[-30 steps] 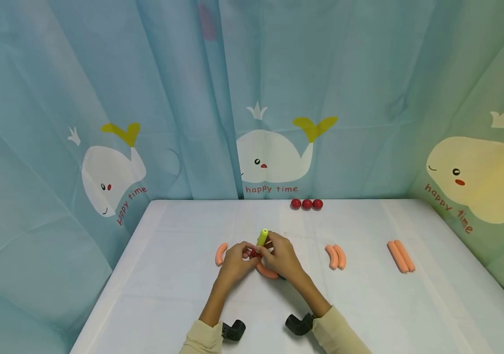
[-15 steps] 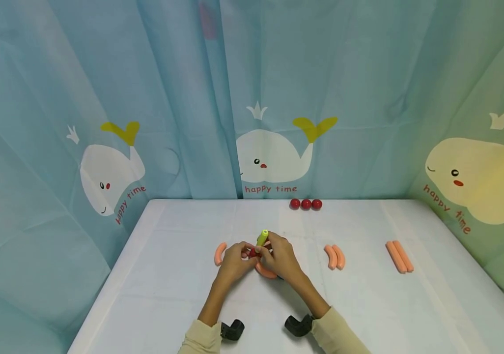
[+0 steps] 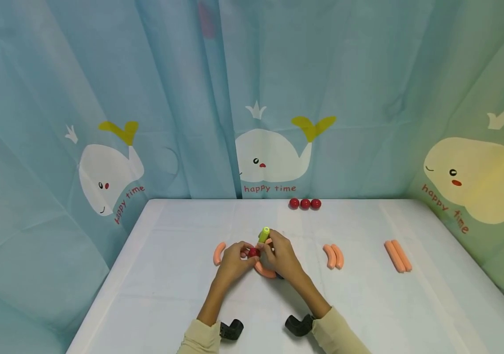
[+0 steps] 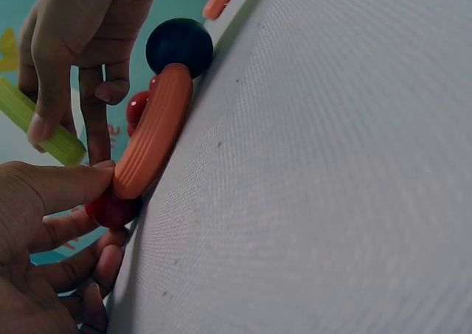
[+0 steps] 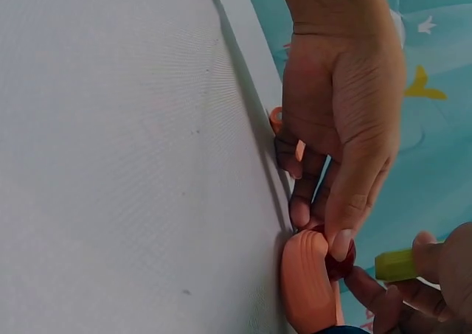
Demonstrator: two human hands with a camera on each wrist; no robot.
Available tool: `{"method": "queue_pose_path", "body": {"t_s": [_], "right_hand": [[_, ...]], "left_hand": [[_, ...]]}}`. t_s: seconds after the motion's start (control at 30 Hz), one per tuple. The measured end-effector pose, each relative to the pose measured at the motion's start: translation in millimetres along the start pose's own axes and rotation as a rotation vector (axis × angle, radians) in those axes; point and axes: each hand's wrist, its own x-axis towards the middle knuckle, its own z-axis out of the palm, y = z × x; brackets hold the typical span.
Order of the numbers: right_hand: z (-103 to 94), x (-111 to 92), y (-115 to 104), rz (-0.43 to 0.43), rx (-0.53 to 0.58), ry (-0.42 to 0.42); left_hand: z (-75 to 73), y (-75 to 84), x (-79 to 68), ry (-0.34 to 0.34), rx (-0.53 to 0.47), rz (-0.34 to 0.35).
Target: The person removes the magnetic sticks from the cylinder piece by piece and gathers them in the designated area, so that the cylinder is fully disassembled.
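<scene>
Left hand (image 3: pixel 236 263): thumb and fingers pinching a glossy, round red ball (image 3: pixel 254 252), low over the middle of the white cloth-like tabletop (image 3: pixel 163 305). Right hand (image 3: pixel 282 255): thumb and fingers grasping a yellow-green faceted stick (image 3: pixel 264 235), held at a slant. Its lower end is just beside the red ball, a small gap showing between them in the right wrist view.

Red ball appearance: smooth, deep red, partly covered by the left thumb. Touching it is one end of a curved, salmon-orange sausage-shaped piece (image 4: pixel 156 131) with fine lengthwise ridges and a rounded end. The other end of this piece meets a dark blue ball (image 4: pixel 179 48). Further orange shows behind the right fingers; its shape is mostly hidden.

Elsewhere on the tabletop: a single curved orange piece (image 3: pixel 219 253) near the left hand; a side-by-side pair of curved orange pieces (image 3: pixel 333 256) on the right; two straight orange rods (image 3: pixel 398 256), touching, farther right; three red balls (image 3: pixel 305 203) in a row at the far edge.

Writing: "happy time" in red lettering (image 3: pixel 270 189), legible three times on the pale blue curtain (image 3: pixel 358 73), each under a white whale print; level at centre, slanted at both sides.
</scene>
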Motion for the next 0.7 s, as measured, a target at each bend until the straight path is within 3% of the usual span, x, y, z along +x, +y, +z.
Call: {"method": "queue_pose_path", "body": {"t_s": [0.37, 0.7], "right_hand": [[1.6, 0.5, 2.6, 0.000, 0.055, 0.010], [-7.8, 2.3, -2.1, 0.110, 0.039, 0.010]], "left_hand": [[1.8, -0.8, 1.2, 0.002, 0.014, 0.000], [1.3, -1.2, 1.2, -0.008, 0.009, -0.014]]}}
